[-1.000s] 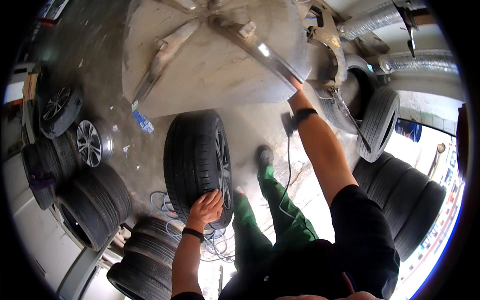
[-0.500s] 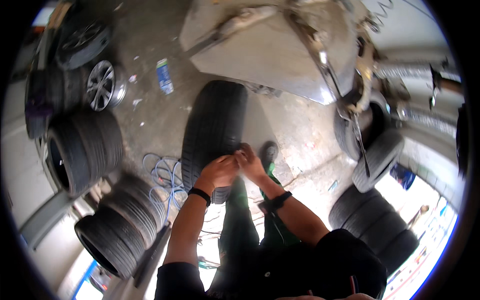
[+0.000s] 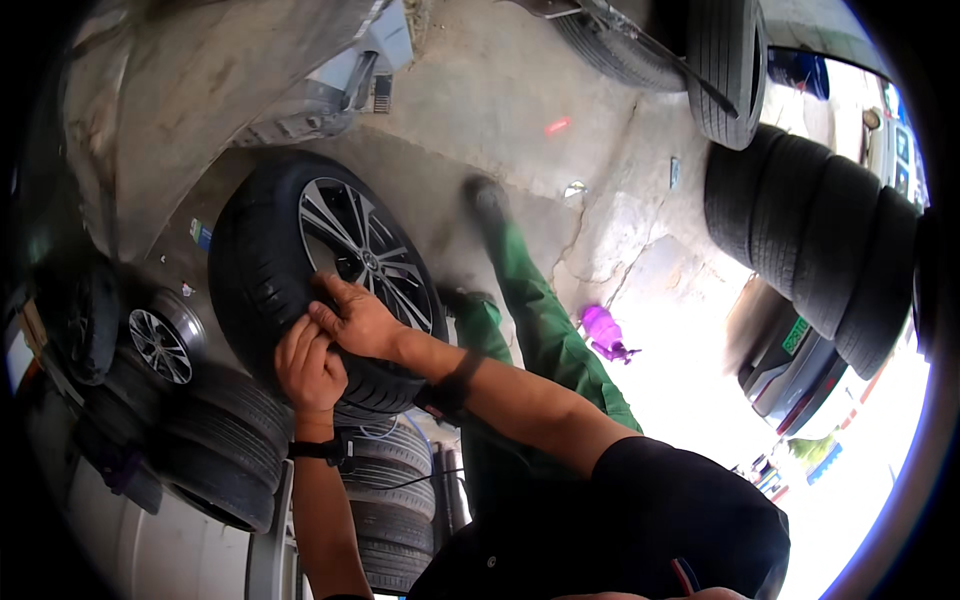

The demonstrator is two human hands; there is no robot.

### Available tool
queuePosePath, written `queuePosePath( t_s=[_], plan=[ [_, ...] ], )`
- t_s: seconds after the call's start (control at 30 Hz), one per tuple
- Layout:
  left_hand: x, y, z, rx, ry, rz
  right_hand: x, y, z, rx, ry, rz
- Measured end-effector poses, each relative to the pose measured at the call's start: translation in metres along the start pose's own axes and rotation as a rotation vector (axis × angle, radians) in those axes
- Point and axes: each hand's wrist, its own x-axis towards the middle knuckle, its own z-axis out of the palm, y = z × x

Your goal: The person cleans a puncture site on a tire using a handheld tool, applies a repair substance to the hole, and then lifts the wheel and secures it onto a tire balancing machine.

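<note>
A wheel stands in front of my legs, its black tyre (image 3: 250, 250) fitted on a dark and silver alloy rim (image 3: 372, 262). My left hand (image 3: 308, 368) is over the tread, fingers curled. Beside it, my right hand (image 3: 360, 318) has thumb and fingers bent towards the left fingertips, at the sidewall near the rim. The fingers of both hands meet in a pinch. Whatever lies between them, if anything, is too small to make out. Dark bands circle both wrists.
Tyres are stacked at the lower left (image 3: 225, 440), below the wheel (image 3: 390, 500) and at right (image 3: 800, 220). A loose alloy rim (image 3: 162, 345) lies at left. A large metal machine (image 3: 170, 110) stands upper left. A purple bottle (image 3: 603, 330) is on the floor.
My view has swung, so the scene appears turned and the wheel's rim face now shows. My hands stay together at the tyre, now closer to its sidewall, with my right forearm reaching across.
</note>
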Motion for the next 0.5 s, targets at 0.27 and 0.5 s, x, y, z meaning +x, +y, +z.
queuePosePath(
  t_s=[0.27, 0.5],
  plan=[
    [0.012, 0.009, 0.004, 0.046, -0.148, -0.04, 0.024, 0.011, -0.083, 0.068, 0.157, 0.139],
    [0.034, 0.009, 0.006, 0.062, -0.15, -0.039, 0.166, -0.041, -0.221, -0.373, 0.541, -0.129]
  ],
)
